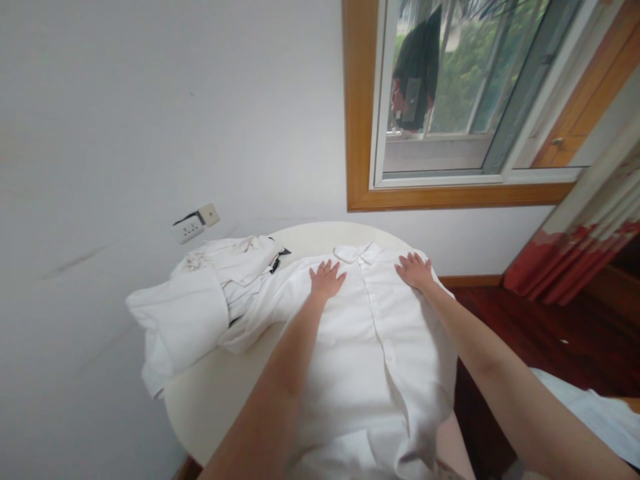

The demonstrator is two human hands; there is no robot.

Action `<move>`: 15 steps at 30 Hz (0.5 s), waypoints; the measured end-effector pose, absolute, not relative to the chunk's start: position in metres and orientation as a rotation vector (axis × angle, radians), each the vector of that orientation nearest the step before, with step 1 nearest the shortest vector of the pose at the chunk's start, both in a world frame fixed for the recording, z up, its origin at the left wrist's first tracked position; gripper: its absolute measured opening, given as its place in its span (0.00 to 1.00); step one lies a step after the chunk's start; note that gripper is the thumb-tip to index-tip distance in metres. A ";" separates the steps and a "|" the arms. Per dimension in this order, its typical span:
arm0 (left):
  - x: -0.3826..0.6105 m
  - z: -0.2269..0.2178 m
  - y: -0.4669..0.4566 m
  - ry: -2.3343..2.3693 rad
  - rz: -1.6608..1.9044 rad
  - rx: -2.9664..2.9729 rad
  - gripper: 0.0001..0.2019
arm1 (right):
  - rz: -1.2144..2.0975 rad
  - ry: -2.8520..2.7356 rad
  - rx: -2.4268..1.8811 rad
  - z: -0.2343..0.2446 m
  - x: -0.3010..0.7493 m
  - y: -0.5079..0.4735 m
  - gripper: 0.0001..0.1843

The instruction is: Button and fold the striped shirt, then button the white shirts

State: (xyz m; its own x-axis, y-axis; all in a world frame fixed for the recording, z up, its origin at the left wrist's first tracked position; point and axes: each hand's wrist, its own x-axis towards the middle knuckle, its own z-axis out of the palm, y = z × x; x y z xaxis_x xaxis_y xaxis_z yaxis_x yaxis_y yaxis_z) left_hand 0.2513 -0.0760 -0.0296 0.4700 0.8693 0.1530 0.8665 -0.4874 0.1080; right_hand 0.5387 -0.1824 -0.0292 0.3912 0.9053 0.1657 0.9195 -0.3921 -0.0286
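A white button-up shirt point(350, 333) lies front side up over a round white table point(205, 400), its collar toward the wall and its hem hanging toward me. My left hand point(327, 280) rests flat with fingers spread on the shirt's shoulder, left of the collar. On the opposite shoulder, my right hand point(415, 270) also presses flat, fingers stretched out. Neither hand grips the cloth. One sleeve of the shirt runs left to a heap of white clothes point(185, 313), and the other sleeve cannot be made out.
The table stands against a white wall with a power socket point(190, 228). A wood-framed window point(363, 133) is above, at the right. A red and cream curtain point(555, 247) hangs beside it. More pale cloth point(595, 413) lies at the lower right, above the dark wooden floor.
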 end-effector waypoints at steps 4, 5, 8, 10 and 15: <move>0.253 -0.032 -0.074 1.603 0.275 2.659 0.32 | -0.417 -1.797 -2.281 -0.011 0.495 -0.177 0.26; 0.254 -0.032 -0.074 1.600 0.268 2.656 0.32 | -0.350 -1.899 -2.209 -0.009 0.480 -0.174 0.24; 0.254 -0.031 -0.074 1.596 0.254 2.653 0.33 | -0.233 -1.970 -2.142 -0.010 0.440 -0.164 0.20; 0.253 -0.030 -0.074 1.597 0.248 2.650 0.33 | -0.233 -1.883 -2.173 -0.016 0.424 -0.157 0.20; 0.255 -0.026 -0.078 1.629 0.258 2.641 0.32 | -0.136 -1.890 -2.176 -0.026 0.421 -0.148 0.23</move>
State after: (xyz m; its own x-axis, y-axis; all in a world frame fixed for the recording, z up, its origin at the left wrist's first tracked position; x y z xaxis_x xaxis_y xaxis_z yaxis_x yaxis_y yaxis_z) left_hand 0.2546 -0.0779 -0.0263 0.4387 0.8898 0.1260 0.8851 -0.4521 0.1106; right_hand 0.4215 -0.1483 -0.0262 0.1514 0.9599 0.2358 0.9838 -0.1232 -0.1301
